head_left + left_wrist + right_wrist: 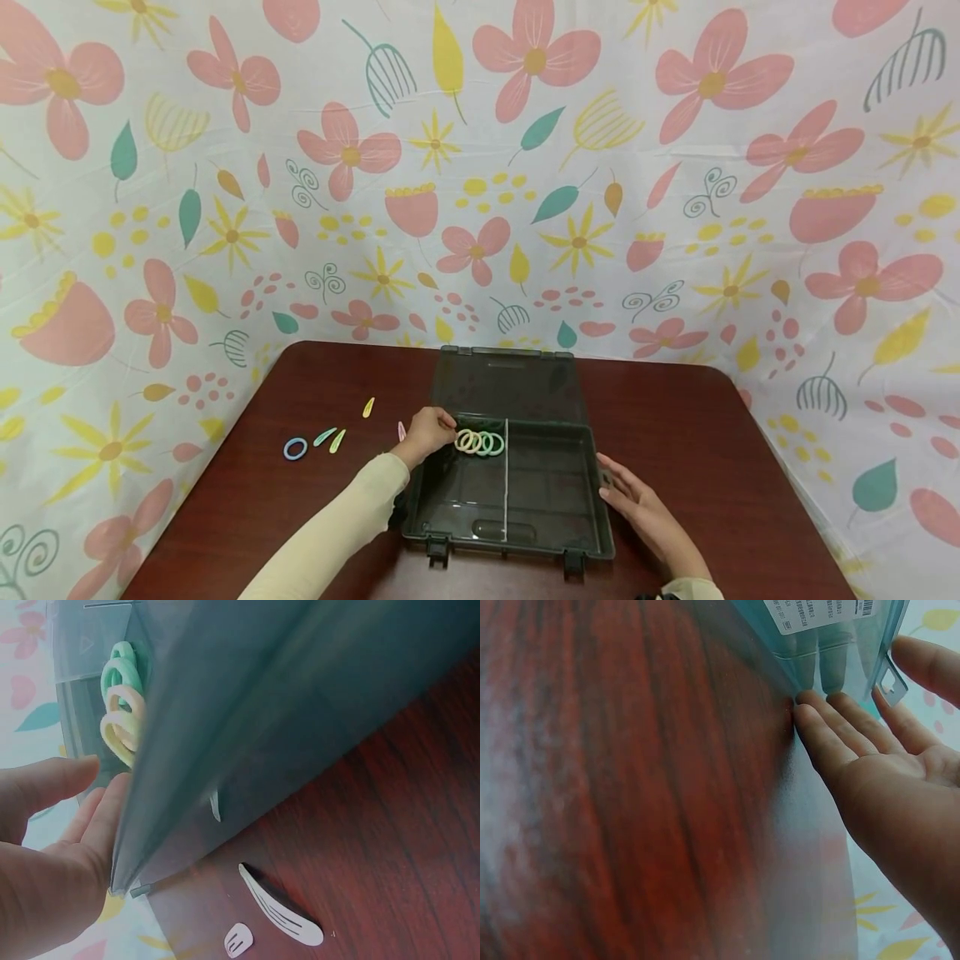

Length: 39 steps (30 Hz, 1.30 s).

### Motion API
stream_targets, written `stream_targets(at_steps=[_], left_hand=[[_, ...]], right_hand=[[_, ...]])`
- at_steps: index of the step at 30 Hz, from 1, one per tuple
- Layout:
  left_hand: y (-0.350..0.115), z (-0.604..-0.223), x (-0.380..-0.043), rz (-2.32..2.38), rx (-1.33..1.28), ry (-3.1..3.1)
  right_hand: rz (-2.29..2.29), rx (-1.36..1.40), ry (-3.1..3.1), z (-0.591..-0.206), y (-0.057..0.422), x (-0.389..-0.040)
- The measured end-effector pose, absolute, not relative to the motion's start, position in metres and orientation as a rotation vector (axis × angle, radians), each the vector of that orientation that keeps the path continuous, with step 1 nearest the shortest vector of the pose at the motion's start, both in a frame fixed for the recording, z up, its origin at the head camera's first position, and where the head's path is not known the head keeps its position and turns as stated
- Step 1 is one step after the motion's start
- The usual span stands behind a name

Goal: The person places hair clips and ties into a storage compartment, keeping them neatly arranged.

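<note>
A dark see-through plastic box (555, 483) lies with its lid (510, 383) folded back. Several hair ties (480, 442), yellow, peach and green, overlap in a row at the back of its left compartment. My left hand (429, 435) is over the box's left wall beside the yellow tie. In the left wrist view its thumb and fingers are apart, with nothing seen between them. My right hand (645, 508) rests against the box's right side; in the right wrist view its straight fingertips (810, 720) touch the outer wall near a hanging tab.
On the table (300, 517) to the left lie a blue hair tie (296, 449), a teal hair clip (324, 437), a light green clip (337, 441) and a yellow clip (368, 407). A pink clip (401, 431) lies beside my left hand. Patterned cloth (480, 167) hangs behind.
</note>
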State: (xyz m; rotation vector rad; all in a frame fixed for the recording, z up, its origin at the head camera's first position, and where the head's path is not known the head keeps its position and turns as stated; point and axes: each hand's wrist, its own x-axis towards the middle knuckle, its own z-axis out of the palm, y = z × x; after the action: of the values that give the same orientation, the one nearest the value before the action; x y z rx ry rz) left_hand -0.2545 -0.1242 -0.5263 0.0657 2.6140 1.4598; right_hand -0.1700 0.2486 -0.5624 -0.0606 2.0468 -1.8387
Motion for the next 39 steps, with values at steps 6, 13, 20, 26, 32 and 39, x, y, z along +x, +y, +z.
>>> stream_targets(at_steps=[6,13,20,26,32,39], left_hand=[[-0.127,-0.522,-0.255,1.473,0.071,2.592],[-0.142,-0.507,-0.256,1.653,0.075,2.477],[-0.178,-0.499,-0.254,1.811,0.024,2.505],[-0.224,-0.500,-0.250,1.897,-0.132,2.546],[-0.271,-0.504,-0.241,1.869,-0.275,2.602],[-0.319,-0.525,-0.226,1.805,-0.527,2.683]], right_hand=[[-1.858,-0.060,2.036,-0.561,0.248,-0.170],[-1.863,-0.049,2.036,-0.561,0.249,-0.170],[-1.855,-0.053,2.026,-0.560,0.249,-0.170],[-1.838,-0.042,2.031,-0.560,0.250,-0.171],[-1.842,-0.030,2.040,-0.562,0.251,-0.172],[-1.840,-0.036,2.042,-0.565,0.250,-0.171]])
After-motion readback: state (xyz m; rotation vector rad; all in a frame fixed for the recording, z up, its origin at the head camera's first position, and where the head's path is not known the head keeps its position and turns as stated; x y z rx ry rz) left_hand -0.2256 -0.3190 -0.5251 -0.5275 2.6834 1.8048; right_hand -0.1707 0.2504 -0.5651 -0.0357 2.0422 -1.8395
